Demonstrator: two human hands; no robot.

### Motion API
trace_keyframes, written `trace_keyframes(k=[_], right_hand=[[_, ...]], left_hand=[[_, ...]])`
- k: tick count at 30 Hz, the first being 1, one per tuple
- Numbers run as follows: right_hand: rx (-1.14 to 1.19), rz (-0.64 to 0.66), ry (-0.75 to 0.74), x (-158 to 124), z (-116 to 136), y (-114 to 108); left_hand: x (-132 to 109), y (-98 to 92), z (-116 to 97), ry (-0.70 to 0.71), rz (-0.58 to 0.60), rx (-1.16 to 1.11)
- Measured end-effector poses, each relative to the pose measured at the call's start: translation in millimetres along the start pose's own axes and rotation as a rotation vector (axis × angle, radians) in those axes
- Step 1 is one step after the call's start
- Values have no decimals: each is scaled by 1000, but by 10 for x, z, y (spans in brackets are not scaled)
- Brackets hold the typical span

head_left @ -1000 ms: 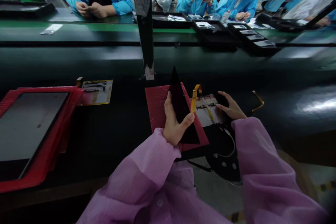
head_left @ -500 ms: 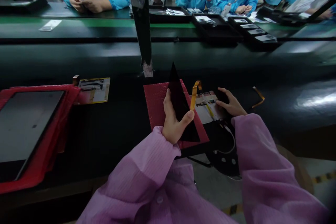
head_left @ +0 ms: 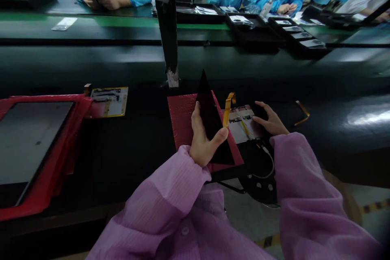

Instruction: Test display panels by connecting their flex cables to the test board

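Observation:
My left hand (head_left: 204, 140) is closed on a thin dark display panel (head_left: 210, 118), which it holds tilted up on edge. An orange flex cable (head_left: 227, 109) stands up by the thumb. Below the panel lies a red bubble-wrap sheet (head_left: 182, 118). My right hand (head_left: 271, 120) has its thumb and forefinger apart, at the right edge of a flat test board (head_left: 240, 135) with small parts and a yellow strip. The thumb tip seems to touch that edge; the other fingers are partly hidden. A white cable (head_left: 270, 158) runs from the board's lower edge.
At left, a large grey screen (head_left: 36, 142) lies on red wrap (head_left: 77, 120), beside another flat panel (head_left: 117, 103). A loose orange flex strip (head_left: 305, 114) lies at right. A dark post (head_left: 167, 28) rises ahead. Across the line, people in blue work beside black trays (head_left: 254, 38).
The view has shifted slightly, so the bench appears a little higher and further right at the back. Both hands keep nearly the same pose, with the panel still in my left hand.

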State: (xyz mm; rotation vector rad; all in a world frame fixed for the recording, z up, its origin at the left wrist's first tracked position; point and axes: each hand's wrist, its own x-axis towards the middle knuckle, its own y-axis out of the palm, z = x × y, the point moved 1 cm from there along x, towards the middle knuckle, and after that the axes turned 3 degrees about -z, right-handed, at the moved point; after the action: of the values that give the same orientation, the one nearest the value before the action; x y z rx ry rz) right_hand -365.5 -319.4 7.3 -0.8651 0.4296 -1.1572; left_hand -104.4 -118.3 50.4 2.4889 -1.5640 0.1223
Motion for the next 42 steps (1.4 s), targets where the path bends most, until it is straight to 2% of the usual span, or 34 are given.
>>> trace_keyframes(k=[14,28,33,39,42], right_hand=[[3,-5,-9,-8,51,3],[5,-2,-29,4,-16,14],[54,7,2,-1,-31,18],[239,-75,39,-28,-27,29],[185,-66,20,-30,-16,27]], left_hand=[[-2,8,-5,12,1,-9],[8,8,-3,-8,7,-22],[2,5,-18,-20,14,-34],[-10,-3,-60,-39,26,-31],[-13,4,-48,-35,32,-36]])
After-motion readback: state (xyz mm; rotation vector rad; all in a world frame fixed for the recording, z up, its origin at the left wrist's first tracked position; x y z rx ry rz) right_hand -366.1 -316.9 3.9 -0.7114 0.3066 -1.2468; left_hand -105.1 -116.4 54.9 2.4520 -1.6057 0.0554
